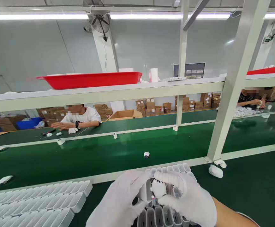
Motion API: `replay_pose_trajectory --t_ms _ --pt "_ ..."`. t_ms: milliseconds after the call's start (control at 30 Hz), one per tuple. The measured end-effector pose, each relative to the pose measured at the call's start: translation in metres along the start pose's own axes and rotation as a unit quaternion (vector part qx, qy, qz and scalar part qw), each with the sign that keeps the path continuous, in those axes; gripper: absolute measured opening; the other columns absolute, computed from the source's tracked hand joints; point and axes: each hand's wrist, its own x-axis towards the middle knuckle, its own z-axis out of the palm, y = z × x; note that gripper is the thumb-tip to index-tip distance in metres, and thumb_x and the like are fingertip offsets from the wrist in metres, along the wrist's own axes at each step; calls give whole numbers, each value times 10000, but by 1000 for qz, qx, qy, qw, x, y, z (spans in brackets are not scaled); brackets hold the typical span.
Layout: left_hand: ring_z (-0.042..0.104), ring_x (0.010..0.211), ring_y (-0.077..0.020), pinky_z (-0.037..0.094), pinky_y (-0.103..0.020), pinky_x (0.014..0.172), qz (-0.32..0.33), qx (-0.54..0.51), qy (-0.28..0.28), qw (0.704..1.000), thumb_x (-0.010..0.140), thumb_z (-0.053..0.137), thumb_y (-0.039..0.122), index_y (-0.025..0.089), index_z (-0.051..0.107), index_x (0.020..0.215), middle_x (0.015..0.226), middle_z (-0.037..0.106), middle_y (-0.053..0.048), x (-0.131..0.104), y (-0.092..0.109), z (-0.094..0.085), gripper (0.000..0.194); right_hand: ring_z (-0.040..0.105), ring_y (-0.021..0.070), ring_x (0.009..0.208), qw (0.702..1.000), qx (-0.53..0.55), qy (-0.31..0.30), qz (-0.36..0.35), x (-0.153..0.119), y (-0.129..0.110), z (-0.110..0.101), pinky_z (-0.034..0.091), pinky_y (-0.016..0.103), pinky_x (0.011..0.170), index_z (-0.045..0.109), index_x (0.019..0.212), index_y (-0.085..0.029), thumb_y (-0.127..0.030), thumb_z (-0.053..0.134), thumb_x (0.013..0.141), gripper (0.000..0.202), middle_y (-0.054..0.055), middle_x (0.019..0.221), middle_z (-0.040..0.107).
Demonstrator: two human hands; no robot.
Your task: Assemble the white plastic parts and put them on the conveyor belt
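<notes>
My left hand [123,200], in a white glove, grips a small white plastic housing [146,191] between thumb and fingers. In my gloved right hand [189,197], a rounded white part [158,188] is pinched close beside the housing. Dark bits and a tiny pinkish spot show at its edge, and my fingers cover the rest. Both hands are over a block of open-topped white plastic cases [159,216] standing in rows on the dark green bench. Whether the two held parts touch, I cannot tell.
More rows of white cases [56,201] stand at the left. A green conveyor belt [99,157] runs across ahead, carrying a small white part [146,154]. A crumpled white bundle [215,171] lies beside a metal post [229,85]. A red tray [92,80] sits overhead; co-workers sit opposite.
</notes>
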Motion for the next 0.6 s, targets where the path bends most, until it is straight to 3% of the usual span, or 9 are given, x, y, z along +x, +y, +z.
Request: replay_pose_trajectory --t_ms 100,200,300,433,600 --pt "691 1076 -259 624 -425 902 -12 29 -23 999 833 599 110 344 631 1334 1231 723 -42 1 7 -3 553 646 178 819 999 -33 -4 24 -2 -1 1 517 296 803 726 976 -236 -144 649 784 227 8 906 739" --pt "696 1060 -260 628 -428 897 -13 54 -27 998 811 604 97 315 642 1311 1217 730 -44 1 10 -4 546 653 177 887 999 -15 -10 28 -4 -1 1 510 279 827 711 951 -247 -188 639 826 156 -1 955 738" --pt "698 1052 -255 629 -420 893 -13 71 -29 997 800 592 84 315 634 1317 1196 736 -33 1 9 -3 568 637 149 845 1000 0 -13 25 -5 -3 2 500 248 796 668 876 -260 -199 607 859 88 -35 876 710" --pt "693 1050 -238 625 -404 892 -6 83 -17 996 808 555 84 333 617 1325 1189 734 -12 -1 7 -2 578 604 132 780 993 -73 -31 91 -4 -9 3 475 261 730 625 879 -276 -230 569 894 74 -63 859 677" --pt "708 995 -234 629 -385 855 20 96 -4 995 819 526 101 306 657 1228 1150 745 -26 -1 8 -1 477 621 167 857 988 -81 -41 127 -3 -10 4 507 293 772 661 993 -315 -312 555 897 143 -44 948 704"
